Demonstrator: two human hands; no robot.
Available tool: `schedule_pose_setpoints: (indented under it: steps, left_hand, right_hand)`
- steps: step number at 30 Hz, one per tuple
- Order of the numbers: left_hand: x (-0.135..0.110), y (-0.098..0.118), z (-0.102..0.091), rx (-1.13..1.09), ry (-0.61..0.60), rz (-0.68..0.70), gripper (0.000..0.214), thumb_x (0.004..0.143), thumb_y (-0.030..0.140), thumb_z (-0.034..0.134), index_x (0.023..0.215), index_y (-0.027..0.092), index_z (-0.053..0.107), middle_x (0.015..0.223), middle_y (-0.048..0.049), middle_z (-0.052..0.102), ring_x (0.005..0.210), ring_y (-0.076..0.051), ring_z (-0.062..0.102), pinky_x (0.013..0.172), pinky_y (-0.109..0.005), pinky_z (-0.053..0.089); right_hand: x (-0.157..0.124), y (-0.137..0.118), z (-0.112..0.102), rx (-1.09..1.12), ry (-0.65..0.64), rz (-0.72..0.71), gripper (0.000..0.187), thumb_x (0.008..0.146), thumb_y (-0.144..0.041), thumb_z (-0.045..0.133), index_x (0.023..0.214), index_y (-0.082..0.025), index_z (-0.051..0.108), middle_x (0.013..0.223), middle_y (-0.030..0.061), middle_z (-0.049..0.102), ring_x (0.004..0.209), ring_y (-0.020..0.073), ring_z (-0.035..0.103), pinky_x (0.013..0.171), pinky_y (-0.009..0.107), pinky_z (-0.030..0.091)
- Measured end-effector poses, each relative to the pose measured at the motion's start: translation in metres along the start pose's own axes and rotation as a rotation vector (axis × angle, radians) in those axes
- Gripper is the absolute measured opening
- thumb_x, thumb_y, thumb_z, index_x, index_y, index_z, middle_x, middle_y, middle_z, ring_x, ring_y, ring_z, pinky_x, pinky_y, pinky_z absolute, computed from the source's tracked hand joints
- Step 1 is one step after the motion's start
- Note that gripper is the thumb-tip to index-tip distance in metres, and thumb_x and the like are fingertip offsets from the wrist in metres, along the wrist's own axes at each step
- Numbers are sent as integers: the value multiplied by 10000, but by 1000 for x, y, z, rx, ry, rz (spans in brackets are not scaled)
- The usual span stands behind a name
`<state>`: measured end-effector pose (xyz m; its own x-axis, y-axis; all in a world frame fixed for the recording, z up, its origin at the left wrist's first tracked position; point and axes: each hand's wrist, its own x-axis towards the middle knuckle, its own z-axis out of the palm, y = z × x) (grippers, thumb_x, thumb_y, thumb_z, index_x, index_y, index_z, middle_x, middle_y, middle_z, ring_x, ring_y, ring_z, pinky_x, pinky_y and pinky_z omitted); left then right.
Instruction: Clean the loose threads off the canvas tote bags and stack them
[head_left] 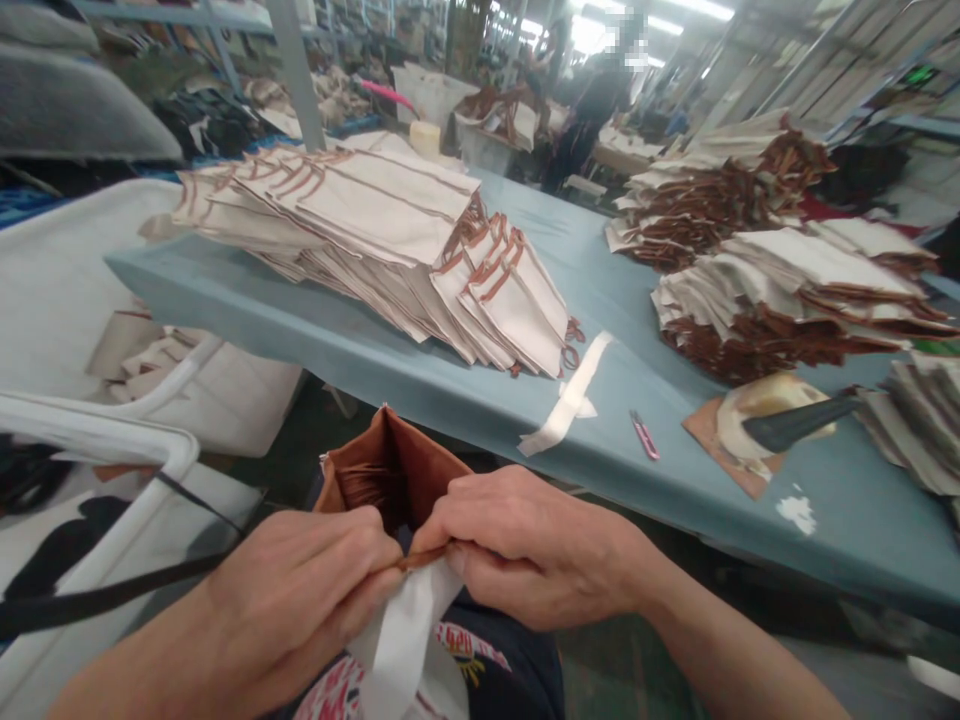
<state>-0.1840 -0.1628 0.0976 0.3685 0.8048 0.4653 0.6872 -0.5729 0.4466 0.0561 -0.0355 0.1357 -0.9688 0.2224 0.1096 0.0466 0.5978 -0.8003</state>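
Near my body, my left hand (pixel 322 565) and my right hand (pixel 525 540) are close together, fingers pinched on a narrow brown strip (pixel 424 558). A white band (pixel 405 630) hangs down from between them over dark printed cloth. Just beyond the hands, a brown open-topped holder (pixel 435 450) contains a bundle of thin brown strips (pixel 367 487). Part of the white band and the strip's ends are hidden by my fingers.
On the blue table (pixel 360 350) lie stacked cream fabric pieces with brown trim (pixel 390 200), more stacks (pixel 795 290), white tape (pixel 570 395), small pink snips (pixel 643 436) and a dark-handled tool (pixel 799 420). White bins (pixel 225 400) stand left. A person (pixel 589 110) is in the background.
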Motion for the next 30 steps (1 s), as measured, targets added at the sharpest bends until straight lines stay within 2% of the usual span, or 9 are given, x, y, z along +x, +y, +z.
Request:
schedule_pose_setpoints:
  steps: [3, 6, 9, 12, 15, 19, 21, 23, 30]
  left_hand:
    - [12, 2, 1, 49, -15, 136, 365, 1254, 195, 370, 975, 243, 601, 771, 44, 695, 640, -138, 672, 648, -300, 473]
    - [17, -1, 0, -9, 0, 125, 335, 1247, 205, 412, 950, 250, 561, 742, 57, 640, 611, -144, 595, 630, -310, 429]
    - [10, -10, -1, -168, -85, 15, 319, 1229, 229, 486, 926, 253, 582, 780, 60, 651, 698, -142, 595, 706, -276, 439]
    - [4, -22, -2, -362, -142, -124, 391, 1240, 322, 450, 891, 240, 607, 816, 48, 663, 760, -138, 618, 748, -246, 462]
    - [8, -35, 2, -529, -151, -254, 636, 1242, 584, 289, 859, 217, 641, 799, 18, 666, 718, -153, 608, 698, -264, 476]
    - [18, -50, 15, -637, -112, -385, 841, 1159, 805, 245, 930, 179, 758, 868, -43, 767, 769, -200, 668, 728, -294, 508]
    - [20, -52, 22, -678, -116, -416, 818, 1167, 767, 264, 973, 171, 791, 903, -56, 795, 794, -213, 690, 736, -294, 514]
    - [21, -50, 25, -709, -144, -422, 760, 1192, 663, 267, 859, 185, 754, 801, -24, 736, 730, -189, 637, 696, -280, 482]
    - [42, -33, 16, -785, -272, -276, 354, 1025, 446, 560, 791, 202, 662, 739, 38, 643, 670, -142, 543, 659, -237, 424]
  right_hand:
    - [7, 7, 2, 162, -81, 149, 286, 1106, -300, 541, 840, -216, 604, 778, -22, 603, 716, 138, 549, 727, 279, 406]
    - [15, 18, 12, 400, -126, 177, 540, 1099, -575, 622, 713, -229, 470, 659, -75, 384, 615, 102, 368, 612, 264, 316]
    - [17, 24, 23, 576, -111, 134, 533, 1074, -594, 645, 716, -229, 496, 649, -84, 373, 597, 94, 340, 567, 253, 313]
    - [14, 19, 27, 308, 57, 44, 401, 1050, -354, 591, 695, -242, 440, 640, -68, 416, 592, 100, 380, 582, 279, 306]
    - [7, 8, 20, -110, 260, -131, 338, 945, -150, 534, 678, -259, 357, 612, -54, 457, 585, 115, 382, 609, 319, 307]
    - [-8, 2, -1, -258, 343, -216, 352, 1063, -109, 521, 737, -242, 514, 656, -20, 640, 590, 125, 494, 635, 296, 401]
    - [-19, 8, -11, -275, 346, -149, 330, 1140, -152, 512, 841, -213, 636, 751, 24, 745, 665, 145, 609, 670, 283, 457]
    - [-30, 19, -16, -310, 345, -53, 305, 1175, -188, 507, 939, -194, 701, 830, 52, 791, 742, 167, 681, 708, 282, 495]
    - [-38, 62, 0, -247, 317, 124, 272, 1178, -231, 497, 1029, -203, 723, 923, 56, 789, 831, 188, 714, 800, 293, 537]
